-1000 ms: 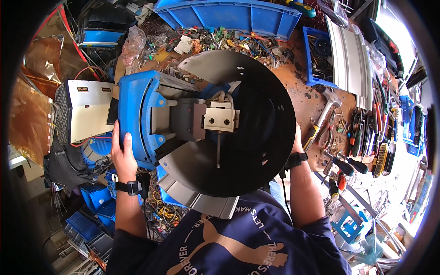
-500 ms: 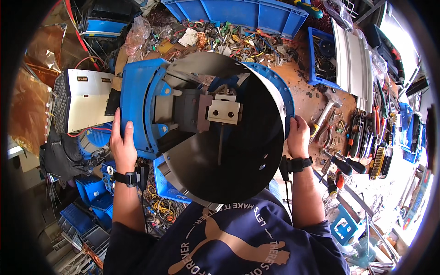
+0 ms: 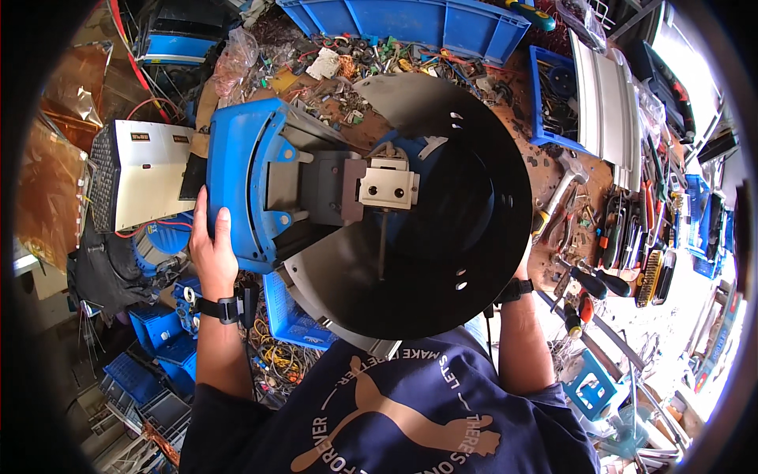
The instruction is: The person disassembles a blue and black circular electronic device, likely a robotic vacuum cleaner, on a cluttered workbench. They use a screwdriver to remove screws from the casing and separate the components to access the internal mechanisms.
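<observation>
Plainly, the left hand (image 3: 214,257) grips one blue housing (image 3: 233,174); one dark shell (image 3: 466,229) hides the right hand's (image 3: 523,266) state.

Smooth plastic housing (image 3: 229,186), satiny curved metal sheet (image 3: 474,205), cloth shirt (image 3: 395,423)

Dark curved shell (image 3: 474,237) farther right than before, with most of the right hand (image 3: 524,265) behind it

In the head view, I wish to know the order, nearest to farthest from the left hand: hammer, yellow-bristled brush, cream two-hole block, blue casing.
1. Blue casing: against the left hand.
2. Cream two-hole block: middle of view.
3. Hammer: right side.
4. Yellow-bristled brush: farther right.
</observation>
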`<state>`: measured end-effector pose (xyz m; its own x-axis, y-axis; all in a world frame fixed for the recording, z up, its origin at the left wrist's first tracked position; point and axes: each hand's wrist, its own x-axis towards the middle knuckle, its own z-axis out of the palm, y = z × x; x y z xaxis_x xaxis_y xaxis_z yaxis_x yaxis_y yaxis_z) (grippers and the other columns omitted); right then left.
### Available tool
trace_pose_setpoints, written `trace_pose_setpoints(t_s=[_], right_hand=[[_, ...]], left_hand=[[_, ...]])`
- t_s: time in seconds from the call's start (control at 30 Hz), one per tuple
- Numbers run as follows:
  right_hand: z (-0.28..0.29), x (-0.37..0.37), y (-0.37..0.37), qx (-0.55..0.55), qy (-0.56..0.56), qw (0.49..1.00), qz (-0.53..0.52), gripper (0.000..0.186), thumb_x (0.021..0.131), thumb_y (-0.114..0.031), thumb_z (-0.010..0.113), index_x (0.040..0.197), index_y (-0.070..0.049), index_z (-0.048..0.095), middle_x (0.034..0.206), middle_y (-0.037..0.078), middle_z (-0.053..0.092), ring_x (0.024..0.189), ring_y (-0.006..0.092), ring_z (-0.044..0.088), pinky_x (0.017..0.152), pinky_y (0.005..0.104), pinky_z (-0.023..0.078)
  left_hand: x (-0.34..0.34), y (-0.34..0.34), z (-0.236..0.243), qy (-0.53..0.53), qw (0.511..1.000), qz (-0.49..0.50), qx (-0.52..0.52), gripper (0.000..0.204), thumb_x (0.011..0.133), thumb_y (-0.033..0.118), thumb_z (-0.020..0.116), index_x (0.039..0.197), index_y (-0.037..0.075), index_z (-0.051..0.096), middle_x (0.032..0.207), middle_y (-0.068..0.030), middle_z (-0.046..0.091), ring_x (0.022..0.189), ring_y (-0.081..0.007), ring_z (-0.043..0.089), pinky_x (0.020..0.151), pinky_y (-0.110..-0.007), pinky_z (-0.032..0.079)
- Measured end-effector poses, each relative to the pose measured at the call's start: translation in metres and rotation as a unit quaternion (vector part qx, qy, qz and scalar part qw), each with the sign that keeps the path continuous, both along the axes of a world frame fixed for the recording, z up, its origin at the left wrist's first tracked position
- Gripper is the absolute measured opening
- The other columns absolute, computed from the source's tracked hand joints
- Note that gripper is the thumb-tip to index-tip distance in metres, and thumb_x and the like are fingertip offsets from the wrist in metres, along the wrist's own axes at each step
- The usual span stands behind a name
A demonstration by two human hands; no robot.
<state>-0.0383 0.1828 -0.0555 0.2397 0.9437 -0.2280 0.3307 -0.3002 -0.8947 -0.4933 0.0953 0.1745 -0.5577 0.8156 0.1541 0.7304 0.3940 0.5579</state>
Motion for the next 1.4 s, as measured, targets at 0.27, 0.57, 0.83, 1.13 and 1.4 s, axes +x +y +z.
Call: trace_pose_setpoints(t_s=[0.27,0.57,0.83,1.13,1.4], right_hand=[[0.027,-0.007,0.016,0.009,0.092,0.992,0.083,0.023,0.094,-0.012,0.054,0.100,0.006,0.067,0.089,0.011,0.072,0.078,0.0202,0.066,0.075,0.0337,0.052],[0.037,0.003,0.032,-0.028,0.029,0.988,0.149,0.022,0.091,-0.011,0.055,0.102,0.003,0.067,0.091,0.011,0.071,0.081,0.0230,0.067,0.076,0.0354,0.053],[0.045,0.001,0.033,0.030,-0.176,0.947,0.269,0.029,0.085,-0.014,0.061,0.109,0.002,0.066,0.097,0.025,0.069,0.092,0.0402,0.067,0.080,0.0423,0.055],[0.107,0.017,-0.021,-0.097,-0.229,0.946,0.207,0.029,0.083,-0.015,0.066,0.109,-0.002,0.064,0.095,0.021,0.066,0.091,0.0381,0.065,0.080,0.0448,0.052],[0.092,0.040,-0.062,0.011,-0.290,0.952,0.097,0.033,0.082,-0.012,0.069,0.112,-0.001,0.061,0.107,0.020,0.060,0.100,0.0390,0.059,0.087,0.0449,0.049]], left_hand=[[0.008,0.003,0.000,0.034,0.999,0.017,-0.009,0.054,0.099,0.034,0.056,0.142,0.004,0.047,0.134,-0.0214,0.058,0.120,-0.0331,0.057,0.101,-0.039,0.043],[0.017,0.008,0.002,0.039,0.999,0.015,-0.012,0.053,0.099,0.033,0.056,0.143,0.003,0.046,0.135,-0.0221,0.056,0.121,-0.0323,0.056,0.102,-0.039,0.042],[0.011,0.006,-0.002,0.054,0.998,0.010,0.013,0.054,0.097,0.036,0.058,0.142,0.007,0.048,0.130,-0.0245,0.059,0.117,-0.0370,0.059,0.098,-0.043,0.045],[-0.004,-0.001,-0.009,-0.011,1.000,0.001,-0.005,0.054,0.102,0.032,0.049,0.145,0.000,0.042,0.145,-0.0206,0.048,0.131,-0.0324,0.047,0.108,-0.038,0.035],[0.003,0.005,-0.005,-0.003,1.000,-0.006,-0.014,0.053,0.103,0.036,0.047,0.145,0.004,0.043,0.144,-0.0220,0.048,0.127,-0.0365,0.049,0.105,-0.040,0.037]])
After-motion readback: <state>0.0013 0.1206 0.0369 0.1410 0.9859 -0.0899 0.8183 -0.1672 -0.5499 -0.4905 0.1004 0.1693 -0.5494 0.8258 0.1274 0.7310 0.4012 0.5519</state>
